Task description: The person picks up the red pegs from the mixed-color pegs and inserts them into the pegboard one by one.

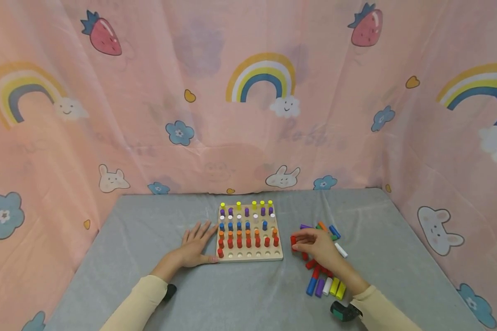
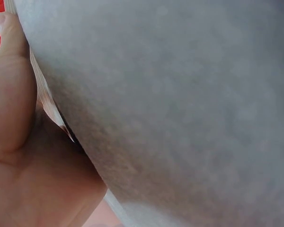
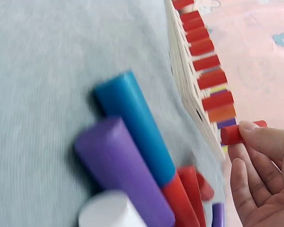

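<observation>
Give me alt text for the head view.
The right hand pinches a red peg right of a wooden pegboard, whose left edge the left hand touches. The pegboard's front row has one peg. Loose coloured pegs lie near the right hand.

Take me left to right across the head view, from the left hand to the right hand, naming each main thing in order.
Left hand, wooden pegboard, held red peg, right hand.

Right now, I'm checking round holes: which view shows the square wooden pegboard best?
The head view: the pegboard shows nearly whole, from above, holes included. Left wrist: only an edge sliver. Right wrist: side edge and red cylindrical pegs.
</observation>
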`<move>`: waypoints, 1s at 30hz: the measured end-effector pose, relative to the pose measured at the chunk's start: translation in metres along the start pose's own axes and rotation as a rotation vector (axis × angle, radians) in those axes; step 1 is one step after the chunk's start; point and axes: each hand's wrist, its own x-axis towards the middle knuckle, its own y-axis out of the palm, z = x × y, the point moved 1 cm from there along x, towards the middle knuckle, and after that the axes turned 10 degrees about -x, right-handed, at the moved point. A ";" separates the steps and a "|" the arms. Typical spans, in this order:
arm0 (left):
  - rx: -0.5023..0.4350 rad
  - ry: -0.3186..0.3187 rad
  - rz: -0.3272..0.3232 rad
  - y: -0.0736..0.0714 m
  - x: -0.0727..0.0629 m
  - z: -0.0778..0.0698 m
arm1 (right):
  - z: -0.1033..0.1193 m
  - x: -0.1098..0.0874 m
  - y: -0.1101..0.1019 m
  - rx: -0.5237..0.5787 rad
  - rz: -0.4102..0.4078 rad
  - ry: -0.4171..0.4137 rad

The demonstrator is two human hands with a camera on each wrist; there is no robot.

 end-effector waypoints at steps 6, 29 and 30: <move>0.001 0.008 -0.001 0.001 0.001 0.003 | 0.010 0.004 0.017 0.029 0.013 -0.053; -0.003 0.009 -0.008 0.002 0.001 0.003 | 0.048 0.008 0.061 0.102 -0.011 -0.131; -0.002 0.009 -0.008 0.002 0.001 0.003 | 0.049 0.008 0.063 0.112 -0.009 -0.133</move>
